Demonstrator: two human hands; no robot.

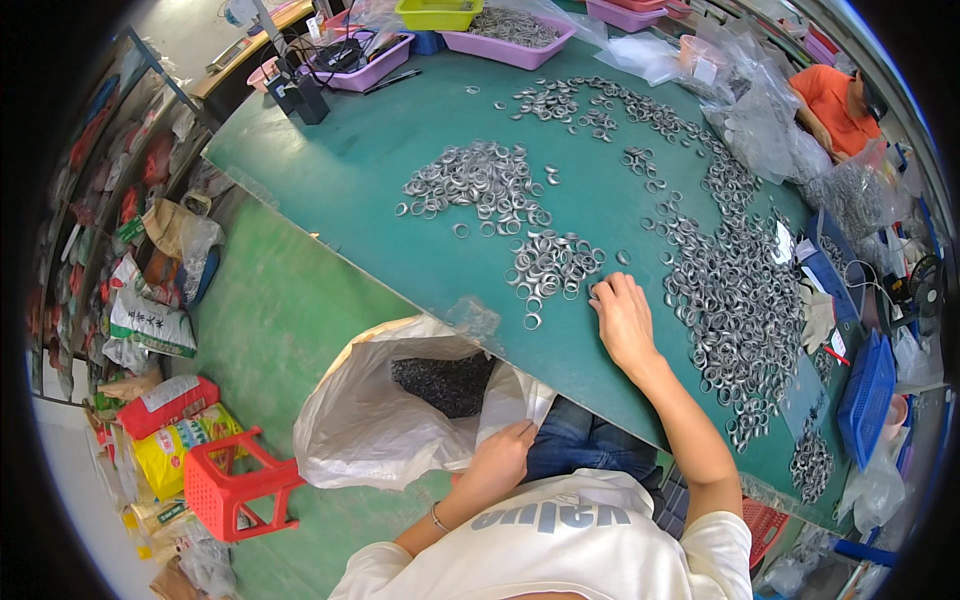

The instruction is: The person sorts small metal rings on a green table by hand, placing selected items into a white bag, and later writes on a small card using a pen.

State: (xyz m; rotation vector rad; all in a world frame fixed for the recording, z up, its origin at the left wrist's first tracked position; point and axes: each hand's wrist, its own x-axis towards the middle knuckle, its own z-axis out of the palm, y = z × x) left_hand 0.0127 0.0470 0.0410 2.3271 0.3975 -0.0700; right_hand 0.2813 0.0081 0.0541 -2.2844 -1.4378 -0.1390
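Grey metal rings lie in heaps on a green tabletop [380, 200]. A small heap of rings [555, 264] is just left of my right hand [624, 318], and a bigger heap of rings [735, 320] spreads to its right. The right hand's fingers are bent and closed, their tips down at the small heap's edge; what they pinch, if anything, is hidden. My left hand [502, 458] is closed on the rim of a white woven sack [350, 420] below the table edge. Dark small pieces [445, 384] lie inside the sack's wide mouth.
Another ring heap [480, 182] lies farther back. Purple trays [515, 45] stand at the far edge. A blue basket [865, 400] and plastic bags [765, 125] line the right side, where a person in orange [835, 105] sits. A red stool [235, 485] stands left of the sack.
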